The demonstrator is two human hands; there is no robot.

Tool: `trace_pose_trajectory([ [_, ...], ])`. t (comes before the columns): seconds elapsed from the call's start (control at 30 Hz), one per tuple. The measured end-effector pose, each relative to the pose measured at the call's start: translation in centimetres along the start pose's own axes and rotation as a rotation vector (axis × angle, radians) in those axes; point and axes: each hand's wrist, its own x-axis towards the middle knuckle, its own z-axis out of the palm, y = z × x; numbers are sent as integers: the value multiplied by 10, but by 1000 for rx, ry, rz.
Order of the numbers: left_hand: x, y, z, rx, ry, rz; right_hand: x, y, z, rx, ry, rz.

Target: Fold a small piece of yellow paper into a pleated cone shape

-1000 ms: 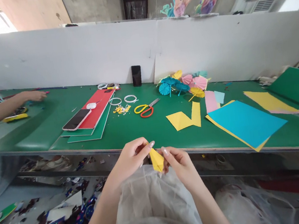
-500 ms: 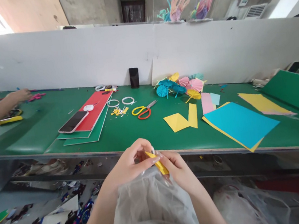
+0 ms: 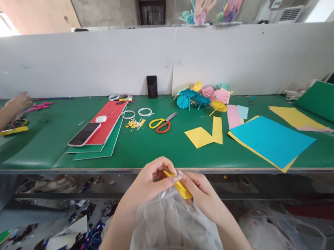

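Note:
A folded piece of yellow paper (image 3: 181, 190) is pinched between my two hands, just in front of the table's near edge and above my lap. My left hand (image 3: 157, 179) is closed on its upper end, thumb and fingertips together. On its right side, my right hand (image 3: 198, 186) grips the same paper with bent fingers. Part of the paper is hidden behind the fingers. On the table ahead lie scissors (image 3: 163, 123) with one yellow and one red handle, and yellow paper pieces (image 3: 199, 137).
Paper umbrellas (image 3: 192, 98) sit at the back, near a black phone (image 3: 152, 86) leaning on the partition. Blue paper (image 3: 272, 140) lies right. A white phone (image 3: 84, 134) rests on red and green boards (image 3: 105, 127). At far left is another person's hand (image 3: 19, 102).
The view has shifted slightly, so the table things appear a little further right. My hands keep hold of the yellow paper, with small finger movements. The other person's hand has moved a little.

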Motion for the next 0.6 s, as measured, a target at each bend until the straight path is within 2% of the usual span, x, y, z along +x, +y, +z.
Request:
trace_pose_trajectory([
  [0.4, 3, -3, 1, -49, 4, 5, -3, -4, 1, 44, 13, -7],
  [0.6, 3, -1, 1, -50, 20, 10, -7, -9, -1, -95, -51, -49],
])
